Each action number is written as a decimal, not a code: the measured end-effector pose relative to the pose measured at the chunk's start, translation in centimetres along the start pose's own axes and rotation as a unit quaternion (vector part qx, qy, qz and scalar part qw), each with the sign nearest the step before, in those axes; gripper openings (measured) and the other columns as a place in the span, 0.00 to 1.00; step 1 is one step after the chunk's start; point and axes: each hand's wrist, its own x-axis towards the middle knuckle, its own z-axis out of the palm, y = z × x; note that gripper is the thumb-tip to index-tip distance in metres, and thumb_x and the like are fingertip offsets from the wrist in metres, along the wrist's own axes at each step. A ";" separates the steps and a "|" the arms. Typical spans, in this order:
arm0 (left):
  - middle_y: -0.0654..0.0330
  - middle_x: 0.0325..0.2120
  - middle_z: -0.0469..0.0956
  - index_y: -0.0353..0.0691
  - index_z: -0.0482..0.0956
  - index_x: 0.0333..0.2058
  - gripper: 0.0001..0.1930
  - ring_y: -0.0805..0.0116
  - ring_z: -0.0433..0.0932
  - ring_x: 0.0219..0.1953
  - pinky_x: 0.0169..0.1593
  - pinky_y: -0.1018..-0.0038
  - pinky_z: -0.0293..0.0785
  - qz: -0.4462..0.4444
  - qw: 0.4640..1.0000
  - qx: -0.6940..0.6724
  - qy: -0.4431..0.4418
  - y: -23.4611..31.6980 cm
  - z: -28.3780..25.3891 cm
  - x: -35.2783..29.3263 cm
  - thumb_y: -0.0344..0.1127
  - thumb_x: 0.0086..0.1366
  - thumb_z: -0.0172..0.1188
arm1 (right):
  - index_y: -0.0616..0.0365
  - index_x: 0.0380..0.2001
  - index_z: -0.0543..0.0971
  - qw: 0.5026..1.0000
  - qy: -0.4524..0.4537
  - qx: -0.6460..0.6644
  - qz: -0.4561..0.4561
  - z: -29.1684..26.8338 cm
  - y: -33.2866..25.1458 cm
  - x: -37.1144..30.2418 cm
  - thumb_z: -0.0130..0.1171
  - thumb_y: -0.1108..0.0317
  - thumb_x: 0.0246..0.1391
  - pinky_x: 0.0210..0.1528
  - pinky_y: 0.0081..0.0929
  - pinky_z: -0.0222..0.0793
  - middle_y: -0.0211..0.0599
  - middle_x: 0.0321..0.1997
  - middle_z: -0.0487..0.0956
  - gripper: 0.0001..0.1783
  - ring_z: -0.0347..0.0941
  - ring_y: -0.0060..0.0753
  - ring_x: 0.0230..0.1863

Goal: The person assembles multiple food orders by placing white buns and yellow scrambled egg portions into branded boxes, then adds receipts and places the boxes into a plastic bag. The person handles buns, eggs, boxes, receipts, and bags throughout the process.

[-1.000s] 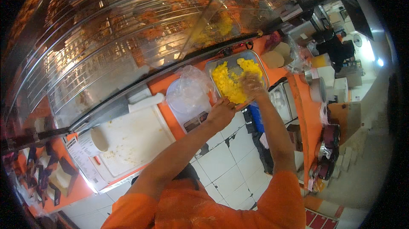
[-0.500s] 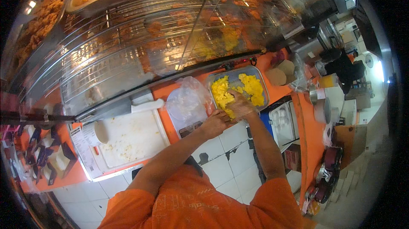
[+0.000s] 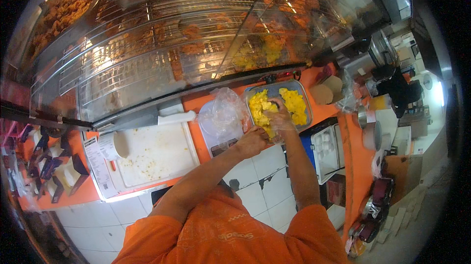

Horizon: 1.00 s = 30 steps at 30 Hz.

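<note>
A metal tray [image 3: 305, 122] of yellow chopped food [image 3: 294, 104] lies on the orange counter, the food in two heaps. My right hand [image 3: 280, 118] reaches into it, fingers curled into the left heap [image 3: 258, 103]; some fingertips are hidden by the food. My left hand [image 3: 252, 142] is closed at the tray's near left corner, close to my right wrist. What its fingers grip is hidden. Just left of the tray, a clear plastic bag [image 3: 227, 114] rests on a pale kitchen scale [image 3: 210, 134].
A white cutting board [image 3: 157, 158] with crumbs lies left, a white-handled knife [image 3: 176, 118] along its far edge. A paper roll [image 3: 114, 145] stands on it. Behind rises a glass display case with wire racks [image 3: 162, 43] of fried food. Folded boxes [image 3: 64, 171] sit far left.
My right hand has shifted up, its fingers curling more into the left heap. My left hand stays by the tray's near corner. The whole view has shifted slightly.
</note>
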 end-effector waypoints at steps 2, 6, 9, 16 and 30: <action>0.65 0.37 0.81 0.45 0.88 0.38 0.13 0.64 0.76 0.50 0.60 0.66 0.65 -0.010 0.999 0.023 -0.020 0.0 0.1 0.1 0.33 0.53 0.62 | 0.45 0.54 0.78 0.994 -0.005 0.057 -0.089 -0.6 -0.5 -0.1 0.68 0.63 0.58 0.51 0.41 0.73 0.32 0.55 0.76 0.21 0.71 0.32 0.55; 0.64 0.38 0.81 0.42 0.87 0.35 0.11 0.65 0.76 0.49 0.61 0.68 0.65 -0.014 0.999 0.020 -0.034 -0.1 -0.1 0.2 0.33 0.52 0.62 | 0.42 0.54 0.77 0.969 0.045 0.242 0.031 -0.8 -2.4 -0.3 0.65 0.57 0.61 0.49 0.46 0.73 0.25 0.53 0.76 0.19 0.70 0.32 0.54; 0.64 0.38 0.82 0.42 0.87 0.35 0.11 0.65 0.76 0.50 0.61 0.68 0.65 -0.013 1.000 0.003 -0.014 0.0 -0.5 0.1 0.32 0.52 0.62 | 0.46 0.56 0.77 0.989 0.094 0.113 0.037 -0.1 -3.5 -0.3 0.65 0.50 0.61 0.52 0.48 0.73 0.34 0.56 0.78 0.23 0.73 0.45 0.56; 0.66 0.42 0.83 0.47 0.87 0.42 0.13 0.68 0.76 0.53 0.62 0.68 0.63 -0.008 0.998 0.011 0.065 0.1 -0.7 -0.1 0.35 0.58 0.59 | 0.60 0.52 0.77 0.903 0.080 -0.409 -0.100 3.3 -2.5 -0.7 0.68 0.57 0.56 0.57 0.43 0.72 0.58 0.55 0.79 0.25 0.76 0.59 0.55; 0.63 0.36 0.82 0.43 0.85 0.32 0.08 0.66 0.77 0.48 0.59 0.68 0.65 0.009 1.000 0.023 0.001 -0.5 -1.2 -0.5 0.32 0.55 0.59 | 0.48 0.49 0.79 0.940 0.092 0.305 0.124 0.1 -4.0 -2.1 0.67 0.65 0.58 0.55 0.41 0.74 0.32 0.58 0.75 0.16 0.73 0.33 0.55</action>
